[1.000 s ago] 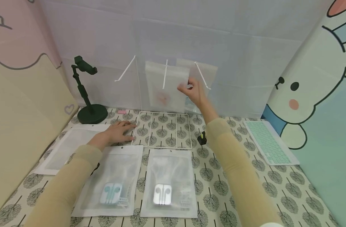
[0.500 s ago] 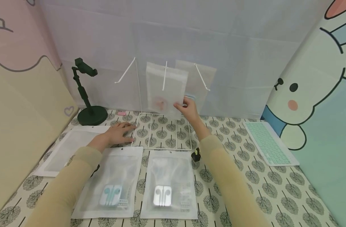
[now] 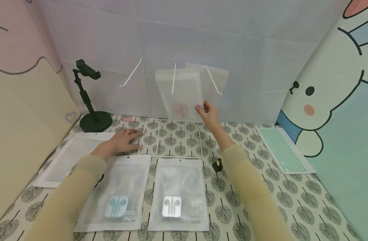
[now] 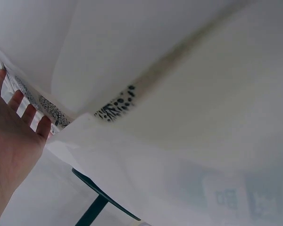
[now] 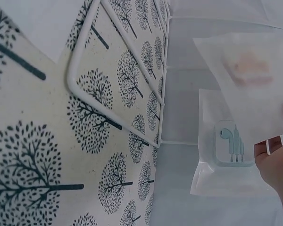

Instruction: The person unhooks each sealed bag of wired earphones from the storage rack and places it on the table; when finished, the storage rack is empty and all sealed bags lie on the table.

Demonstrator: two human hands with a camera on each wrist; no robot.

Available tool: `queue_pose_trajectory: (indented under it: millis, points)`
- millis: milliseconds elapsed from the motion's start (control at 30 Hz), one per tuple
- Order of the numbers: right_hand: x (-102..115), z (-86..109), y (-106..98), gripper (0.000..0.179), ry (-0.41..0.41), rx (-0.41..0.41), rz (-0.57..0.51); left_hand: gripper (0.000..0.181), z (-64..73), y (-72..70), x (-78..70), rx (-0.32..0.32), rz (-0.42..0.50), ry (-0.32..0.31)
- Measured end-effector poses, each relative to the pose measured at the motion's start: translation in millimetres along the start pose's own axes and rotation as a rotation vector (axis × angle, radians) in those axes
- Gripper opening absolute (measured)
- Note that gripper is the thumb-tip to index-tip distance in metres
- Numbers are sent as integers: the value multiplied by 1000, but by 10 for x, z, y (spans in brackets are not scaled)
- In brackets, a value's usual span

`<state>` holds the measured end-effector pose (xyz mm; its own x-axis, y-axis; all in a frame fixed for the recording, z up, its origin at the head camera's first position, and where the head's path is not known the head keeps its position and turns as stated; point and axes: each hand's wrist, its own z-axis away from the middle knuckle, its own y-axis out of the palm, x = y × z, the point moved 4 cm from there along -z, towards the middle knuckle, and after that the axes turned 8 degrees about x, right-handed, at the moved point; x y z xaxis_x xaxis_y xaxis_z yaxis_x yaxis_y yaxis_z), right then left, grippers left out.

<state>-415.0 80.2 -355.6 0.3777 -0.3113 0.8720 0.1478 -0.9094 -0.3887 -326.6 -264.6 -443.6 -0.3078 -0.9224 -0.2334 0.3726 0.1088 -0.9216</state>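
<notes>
My right hand pinches the lower right edge of a frosted plastic pouch, which hangs from the middle prong of a white wire rack. Something pinkish shows blurred inside it. Behind and to the right, a second pouch hangs on the right prong; in the right wrist view this pouch holds a case of earphones with mint parts. With fingers spread, my left hand rests on the table at the left side of the rack's base.
Two flat pouches with earphone cases, one mint and one white, lie in front. Another pouch lies partly under my left arm. A dark green stand is back left, a mint keyboard right, a small black object near my right sleeve.
My right hand has come down from higher up along the front pouch's right edge to its lower part. The pouch's bottom has swung to the right. My left hand stays in place.
</notes>
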Motion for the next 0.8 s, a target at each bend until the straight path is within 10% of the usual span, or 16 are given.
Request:
queue_pose_trajectory:
  millis: [200,800]
  points:
    - [43,63,-86,30,18,-5,11,73,-5,-25,-11,3,3,-1]
    - [465,302,-383,13,-305,-168,35,74,-14,-1,5,-4,2,3]
